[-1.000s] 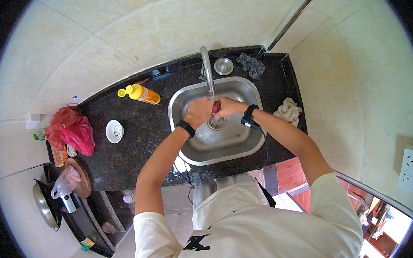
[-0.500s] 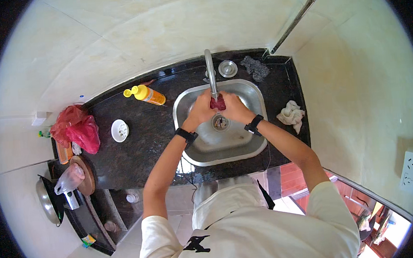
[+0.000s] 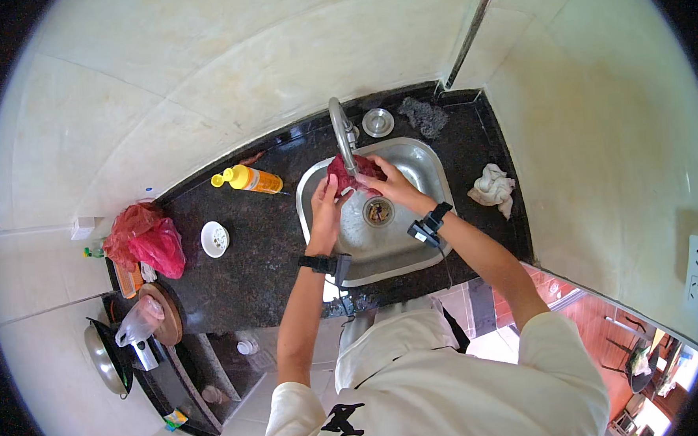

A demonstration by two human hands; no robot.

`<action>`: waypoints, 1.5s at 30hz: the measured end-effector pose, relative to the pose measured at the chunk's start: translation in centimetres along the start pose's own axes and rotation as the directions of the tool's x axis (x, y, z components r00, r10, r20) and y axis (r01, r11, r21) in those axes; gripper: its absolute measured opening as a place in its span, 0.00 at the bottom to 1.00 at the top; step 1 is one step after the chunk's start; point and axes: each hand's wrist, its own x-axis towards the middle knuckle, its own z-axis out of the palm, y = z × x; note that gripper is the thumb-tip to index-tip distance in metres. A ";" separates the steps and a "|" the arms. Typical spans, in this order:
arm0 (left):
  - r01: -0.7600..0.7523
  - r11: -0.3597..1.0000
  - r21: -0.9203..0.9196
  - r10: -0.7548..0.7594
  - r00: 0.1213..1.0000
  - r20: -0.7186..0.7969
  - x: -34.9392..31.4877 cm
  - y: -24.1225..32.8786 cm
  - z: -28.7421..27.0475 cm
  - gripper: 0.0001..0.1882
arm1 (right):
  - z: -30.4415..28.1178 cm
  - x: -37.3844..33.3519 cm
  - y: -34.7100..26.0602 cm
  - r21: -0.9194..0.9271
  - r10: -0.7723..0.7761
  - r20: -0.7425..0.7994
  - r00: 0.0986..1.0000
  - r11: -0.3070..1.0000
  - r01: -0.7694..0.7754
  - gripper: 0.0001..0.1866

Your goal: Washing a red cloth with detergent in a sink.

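Note:
A dark red, soft, crumpled cloth (image 3: 340, 169) is spread beneath the spout of the curved metal faucet (image 3: 338, 124), over the upper part of the steel sink (image 3: 414, 250). My left hand (image 3: 326, 207) pinches its left edge between thumb and fingers. On the other side, my right hand (image 3: 393, 186) grips the right part, fingertips close to the spout. The faucet hides the cloth's middle. Just below the cloth, the round drain (image 3: 378, 212) holds some bits of debris. Each wrist wears a black band with a small device.
Left of the sink lie a yellow squeeze bottle (image 3: 252, 180), a small white bowl (image 3: 215, 239) and red plastic bags (image 3: 149, 240). Behind it sit a round metal drain strainer (image 3: 378, 122) and a dark mesh scrubber (image 3: 423, 117). A white rag (image 3: 491, 190) rests on the right.
My hands have moved apart, and the cloth, earlier bunched small between them, is now spread wider. My left hand has shifted down and left, and the view has turned slightly.

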 end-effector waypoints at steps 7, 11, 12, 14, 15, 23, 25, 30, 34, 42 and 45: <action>0.062 0.982 -0.179 -0.068 0.997 -0.027 -0.6 -1.9 1.6 0.24 | -0.1 -0.4 1.1 0.403 -0.057 -0.325 0.944 0.895 0.193 0.15; 0.058 0.910 -0.411 -0.099 0.992 -0.080 -1.8 -2.2 3.2 0.27 | 1.8 -0.5 0.6 0.628 0.070 -0.329 0.942 0.761 0.163 0.15; 0.057 0.909 -0.413 -0.099 0.992 -0.081 -2.5 -2.5 3.8 0.27 | 2.4 -0.5 0.4 0.653 0.097 -0.359 0.928 0.736 0.176 0.17; -0.285 0.944 -0.167 0.285 0.958 -0.023 -4.0 -3.0 5.4 0.25 | 2.6 -0.1 0.8 0.672 0.122 -0.394 0.911 0.715 0.195 0.19; -0.280 0.944 -0.173 0.281 0.959 -0.018 -4.0 -3.2 6.3 0.25 | 2.2 0.3 1.3 0.674 0.090 -0.372 0.924 0.711 0.202 0.18; -0.365 0.926 -0.097 0.337 0.914 -0.224 -2.2 -3.6 3.6 0.24 | 2.6 1.0 2.7 0.652 0.241 -0.356 0.903 0.757 0.055 0.25; -0.429 0.901 0.073 0.435 0.885 -0.168 -1.3 -4.0 2.5 0.20 | 1.5 0.8 3.2 0.493 0.126 -0.402 0.907 0.865 0.099 0.25; -0.018 0.970 -0.243 0.010 0.999 -0.033 -1.9 -2.1 4.2 0.25 | -2.5 2.0 6.1 0.500 0.004 -0.390 0.921 0.841 0.208 0.28; 0.200 0.979 -0.035 -0.201 0.979 -0.037 -2.6 -1.4 1.7 0.26 | 0.7 1.1 0.9 0.765 0.074 -0.058 0.996 0.644 -0.004 0.20; 0.002 0.912 0.411 -0.086 0.979 0.187 1.0 -3.5 -3.2 0.15 | 1.1 -0.2 -2.5 0.358 -0.051 -0.030 0.998 0.932 0.058 0.23; -0.094 0.952 0.292 0.024 0.972 0.235 1.3 -3.1 -1.4 0.13 | -0.3 0.3 -1.3 -0.246 -0.203 -0.068 0.977 0.952 0.180 0.20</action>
